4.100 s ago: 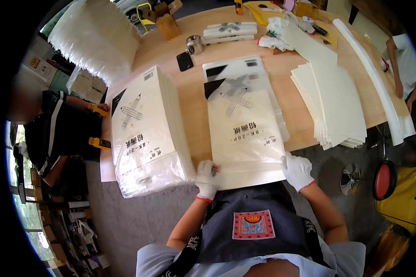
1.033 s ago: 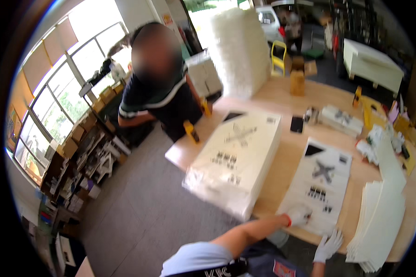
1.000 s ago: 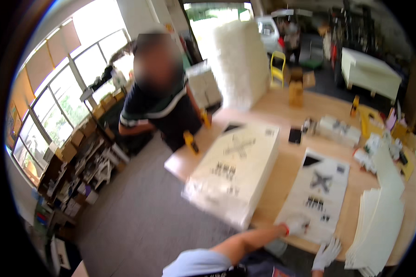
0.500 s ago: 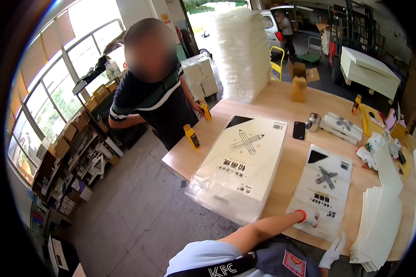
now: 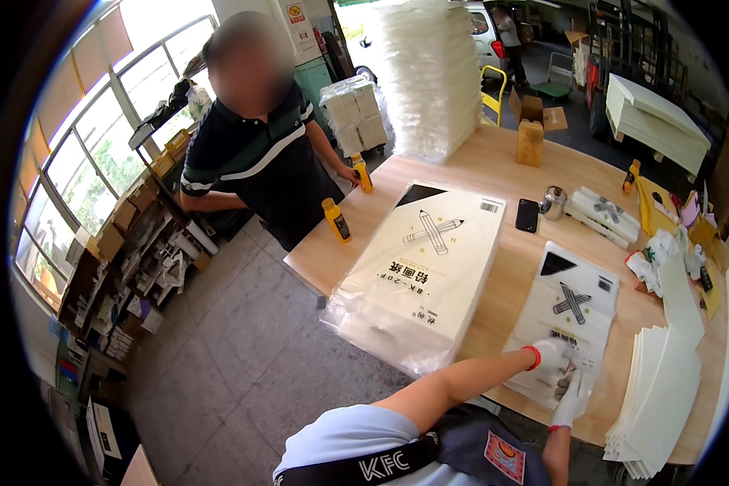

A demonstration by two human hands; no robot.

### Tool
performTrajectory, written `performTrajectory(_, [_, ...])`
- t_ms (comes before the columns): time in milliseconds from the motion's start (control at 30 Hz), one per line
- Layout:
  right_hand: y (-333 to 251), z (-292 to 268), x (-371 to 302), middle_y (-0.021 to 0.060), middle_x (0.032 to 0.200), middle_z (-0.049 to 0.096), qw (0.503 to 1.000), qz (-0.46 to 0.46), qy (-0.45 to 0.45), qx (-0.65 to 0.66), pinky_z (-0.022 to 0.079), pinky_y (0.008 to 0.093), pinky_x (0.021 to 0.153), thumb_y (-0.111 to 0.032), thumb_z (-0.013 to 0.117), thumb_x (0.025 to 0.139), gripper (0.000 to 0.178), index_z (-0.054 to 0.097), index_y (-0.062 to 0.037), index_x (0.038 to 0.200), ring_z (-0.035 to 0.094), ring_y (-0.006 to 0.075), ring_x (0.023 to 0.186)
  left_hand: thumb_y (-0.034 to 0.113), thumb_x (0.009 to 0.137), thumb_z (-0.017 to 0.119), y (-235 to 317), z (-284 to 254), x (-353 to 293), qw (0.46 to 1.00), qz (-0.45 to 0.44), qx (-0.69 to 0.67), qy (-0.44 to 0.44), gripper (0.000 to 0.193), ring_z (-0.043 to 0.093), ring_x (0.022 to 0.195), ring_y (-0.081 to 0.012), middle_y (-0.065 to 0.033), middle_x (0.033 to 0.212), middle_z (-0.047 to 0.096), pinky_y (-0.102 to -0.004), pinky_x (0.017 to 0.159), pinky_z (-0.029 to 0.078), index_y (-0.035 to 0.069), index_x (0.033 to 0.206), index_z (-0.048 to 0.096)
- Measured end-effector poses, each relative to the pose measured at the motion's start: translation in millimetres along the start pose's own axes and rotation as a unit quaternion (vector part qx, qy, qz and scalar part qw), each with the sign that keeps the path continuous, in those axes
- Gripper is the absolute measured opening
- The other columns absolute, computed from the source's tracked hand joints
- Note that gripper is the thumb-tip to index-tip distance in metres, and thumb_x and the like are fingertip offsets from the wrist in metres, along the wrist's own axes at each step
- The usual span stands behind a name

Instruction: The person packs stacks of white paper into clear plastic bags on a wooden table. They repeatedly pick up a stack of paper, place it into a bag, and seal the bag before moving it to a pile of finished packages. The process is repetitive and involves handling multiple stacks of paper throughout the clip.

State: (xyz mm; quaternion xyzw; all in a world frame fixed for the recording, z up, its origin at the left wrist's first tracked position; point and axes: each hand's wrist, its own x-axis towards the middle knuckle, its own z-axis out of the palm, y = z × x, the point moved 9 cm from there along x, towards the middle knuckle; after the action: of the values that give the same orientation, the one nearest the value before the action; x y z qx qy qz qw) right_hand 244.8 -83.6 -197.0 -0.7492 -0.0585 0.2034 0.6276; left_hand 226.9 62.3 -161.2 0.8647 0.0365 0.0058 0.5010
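Note:
A flat, clear plastic bag (image 5: 550,312), printed with black crossed pencils and a black corner, lies at the table's near right, perhaps with others under it. Over its near end is my left hand (image 5: 552,354), in a white glove with a red cuff; its fingers are blurred. Just right of and nearer than it, my right hand (image 5: 571,398), gloved the same way, has its fingers curled in on the bag's near end. Left of the bag sits a thick packed stack of drawing paper (image 5: 429,267) in clear plastic, loose film at its near end.
Cream sheets (image 5: 656,389) fan out on the right. Farther back are a phone (image 5: 526,215), a metal pot (image 5: 553,202), a rolled bundle (image 5: 603,217) and an open carton (image 5: 530,138). Yellow bottles (image 5: 337,220) stand near another person (image 5: 259,170). A tall plastic-sheet pile (image 5: 425,81) rises behind.
My right hand has moved from beside the bag's near right corner onto its near end, next to my left hand. My left hand has shifted slightly away from me. The view has tilted a little.

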Motion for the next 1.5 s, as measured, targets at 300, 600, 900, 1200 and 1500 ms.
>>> performTrajectory(300, [44,-99,-1,0.0201,0.065,0.058,0.893,-0.160,-0.024,-0.421,0.046,0.0389,0.053,-0.038,0.048,0.092,0.045,0.058,-0.0013,0.068,0.054,0.0267,0.047,-0.004,0.078,0.047,79,-46,15,0.809,0.052,-0.585,-0.006,0.036,0.060,0.072,-0.0121,-0.0055,0.089,0.062,-0.0262,0.059,0.048,0.011,0.111,0.045])
performTrajectory(600, [-3,-100,-82,0.0116,0.110,0.062,0.984,-0.092,0.009,-0.154,0.048,0.0371,0.079,-0.033,0.053,0.090,0.034,0.059,-0.0065,0.111,0.058,0.0228,0.104,0.010,0.069,0.056,232,69,-87,0.946,0.249,0.207,0.016,0.031,0.064,0.071,-0.0299,-0.0102,0.075,0.063,-0.0433,0.062,0.048,0.016,0.099,0.059])
performTrajectory(900, [-72,-52,-132,0.0145,0.115,0.060,0.899,-0.171,-0.192,-0.354,0.047,0.0384,0.083,-0.025,0.057,0.088,0.031,0.059,-0.0051,0.112,0.057,0.0247,0.105,0.017,0.071,0.063,200,42,-101,0.971,0.187,0.148,0.006,0.036,0.061,0.067,-0.0312,-0.0155,0.079,0.062,-0.0466,0.060,0.049,0.015,0.107,0.062])
performTrajectory(1200, [-125,-201,-116,0.0057,0.091,0.063,0.787,-0.302,0.231,-0.485,0.047,0.0395,0.075,-0.024,0.059,0.082,0.016,0.062,-0.0135,0.093,0.059,0.0265,0.085,0.008,0.089,0.055,92,54,-44,0.986,0.051,-0.153,0.039,0.015,0.050,0.059,-0.0070,-0.0023,0.074,0.062,-0.0243,0.053,0.042,0.007,0.102,0.064])
performTrajectory(1500, [-69,-230,-54,0.0066,0.085,0.059,0.676,-0.196,0.210,-0.679,0.049,0.0397,0.067,-0.037,0.062,0.079,0.027,0.059,-0.0120,0.091,0.060,0.0220,0.082,0.008,0.091,0.053,108,110,-12,0.971,0.001,-0.212,-0.108,0.019,0.053,0.063,-0.0075,-0.0019,0.080,0.060,-0.0220,0.055,0.046,0.004,0.108,0.059])
